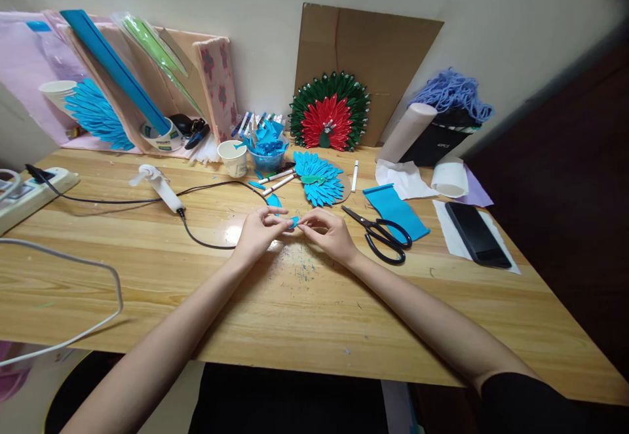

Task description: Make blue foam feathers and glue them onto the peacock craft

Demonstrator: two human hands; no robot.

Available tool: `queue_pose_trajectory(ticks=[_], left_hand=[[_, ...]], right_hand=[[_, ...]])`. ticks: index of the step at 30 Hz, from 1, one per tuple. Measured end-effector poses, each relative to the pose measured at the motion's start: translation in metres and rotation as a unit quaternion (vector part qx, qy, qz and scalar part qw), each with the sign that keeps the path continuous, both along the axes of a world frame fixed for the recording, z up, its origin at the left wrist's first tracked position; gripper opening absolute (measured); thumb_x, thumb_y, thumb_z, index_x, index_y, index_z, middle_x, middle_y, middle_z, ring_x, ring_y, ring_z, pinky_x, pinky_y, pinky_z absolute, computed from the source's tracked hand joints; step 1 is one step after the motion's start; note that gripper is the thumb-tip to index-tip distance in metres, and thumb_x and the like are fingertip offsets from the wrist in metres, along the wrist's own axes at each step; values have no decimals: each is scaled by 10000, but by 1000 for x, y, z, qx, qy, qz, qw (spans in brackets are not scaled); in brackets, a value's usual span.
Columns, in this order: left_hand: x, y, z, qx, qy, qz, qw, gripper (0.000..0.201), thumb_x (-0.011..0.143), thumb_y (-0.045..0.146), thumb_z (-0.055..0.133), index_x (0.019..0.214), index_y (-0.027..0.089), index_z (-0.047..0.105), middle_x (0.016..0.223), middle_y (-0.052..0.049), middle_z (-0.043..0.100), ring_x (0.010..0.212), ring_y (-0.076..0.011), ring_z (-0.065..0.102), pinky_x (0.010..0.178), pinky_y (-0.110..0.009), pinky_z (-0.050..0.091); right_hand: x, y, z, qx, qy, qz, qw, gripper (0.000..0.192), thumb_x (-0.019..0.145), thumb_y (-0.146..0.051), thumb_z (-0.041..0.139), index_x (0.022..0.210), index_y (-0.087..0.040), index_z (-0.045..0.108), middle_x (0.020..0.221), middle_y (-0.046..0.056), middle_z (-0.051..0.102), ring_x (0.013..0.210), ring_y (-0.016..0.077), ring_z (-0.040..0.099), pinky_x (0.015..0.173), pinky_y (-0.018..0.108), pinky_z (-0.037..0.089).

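With left hand [261, 232] and right hand [327, 231] both curled to a fingertip pinch, holds a small blue piece [294, 221] between them, just in front of the blue fan [328, 188], seemingly to steady it from both sides. Has scissors [366, 223] to the front right of the blue fan, partly over a blue strip [400, 212], with handles on the near side, likely for an easy grab. Rests a white corded tool [162, 190] left of the blue fan, probably within reach. Has blue scraps [268, 138] gathered in a plastic tub [266, 163] behind and left of the blue fan, presumably against scattering. Stands a red-and-green fan [337, 113] upright behind the blue fan, apparently with a cardboard panel [371, 47] as backing
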State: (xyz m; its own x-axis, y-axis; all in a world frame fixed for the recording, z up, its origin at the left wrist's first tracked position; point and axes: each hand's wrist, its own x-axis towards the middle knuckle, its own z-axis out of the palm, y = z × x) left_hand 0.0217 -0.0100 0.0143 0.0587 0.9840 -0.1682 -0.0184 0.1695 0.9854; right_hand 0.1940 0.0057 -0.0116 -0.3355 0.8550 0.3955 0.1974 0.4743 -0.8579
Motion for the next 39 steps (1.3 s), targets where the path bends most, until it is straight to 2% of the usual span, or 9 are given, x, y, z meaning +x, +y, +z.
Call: queue_pose_trajectory(ticks=[5, 8, 14, 21, 25, 28, 31, 35, 39], left_hand=[[1, -1, 0, -10, 2, -4, 1000, 399, 619, 309, 735, 920, 115, 560, 702, -67, 711, 682, -192, 677, 693, -308, 514], [1, -1, 0, -13, -3, -15, 1000, 416, 627, 317, 731, 939, 111, 550, 721, -85, 714, 670, -199, 678, 677, -325, 523], [3, -2, -4, 1, -6, -19, 1000, 397, 624, 287, 737, 930, 120, 547, 710, -76, 710, 667, -200, 677, 672, -336, 533], [3, 0, -11, 31, 25, -34, 999, 360, 616, 232, 730, 908, 127, 547, 653, -36, 684, 595, -160, 653, 593, -279, 519], [0, 2, -11, 25, 16, -45, 999, 367, 615, 215, 728, 905, 132, 518, 623, -16, 671, 559, -150, 645, 568, -265, 509], [-1, 3, -7, -2, -3, -46, 999, 410, 611, 225, 737, 930, 130, 499, 605, -12, 671, 556, -159, 650, 584, -280, 512], [-3, 2, -3, -39, -15, -42, 998, 463, 596, 244, 753, 955, 125, 487, 610, -24, 683, 550, -172, 655, 605, -303, 514], [-5, 3, -3, -52, -13, -44, 998, 497, 592, 291, 758, 974, 117, 492, 639, -52, 699, 591, -189, 667, 637, -309, 505], [-8, 5, -4, -57, -4, -44, 997, 483, 598, 289, 751, 981, 110, 516, 650, -53, 699, 647, -189, 668, 654, -299, 500]], right_hand=[[-2, 3, -2, -99, 71, 18, 992, 135, 719, -297, 664, 758, -171, 636, 741, 34, 640, 690, 145, 616, 640, 283, 526], [-2, 5, -5, -128, 84, 20, 988, 151, 690, -290, 687, 743, -162, 626, 719, 28, 639, 666, 140, 616, 630, 284, 524], [-1, 5, -7, -127, 94, 20, 987, 156, 688, -263, 685, 770, -167, 592, 741, 20, 620, 676, 131, 602, 640, 279, 515], [-2, 3, -4, -124, 79, 32, 989, 177, 691, -252, 678, 769, -177, 538, 747, 8, 592, 675, 123, 585, 636, 263, 507], [-2, 3, -4, -125, 78, 43, 988, 156, 702, -220, 664, 779, -178, 536, 754, 6, 587, 687, 119, 584, 645, 254, 499], [-1, 3, -4, -109, 73, 41, 991, 113, 725, -212, 640, 787, -183, 550, 750, 7, 594, 685, 126, 587, 634, 258, 498], [0, 3, -2, -40, 29, 34, 998, 22, 765, -191, 590, 782, -188, 604, 768, 27, 617, 728, 148, 595, 657, 281, 495], [4, 3, 4, 81, -36, 56, 994, 120, 795, -176, 570, 849, -215, 670, 814, 44, 645, 778, 162, 592, 702, 303, 478], [6, 5, 4, 113, -42, 66, 991, 145, 810, -200, 581, 918, -232, 672, 829, 41, 649, 778, 158, 594, 693, 294, 474]])
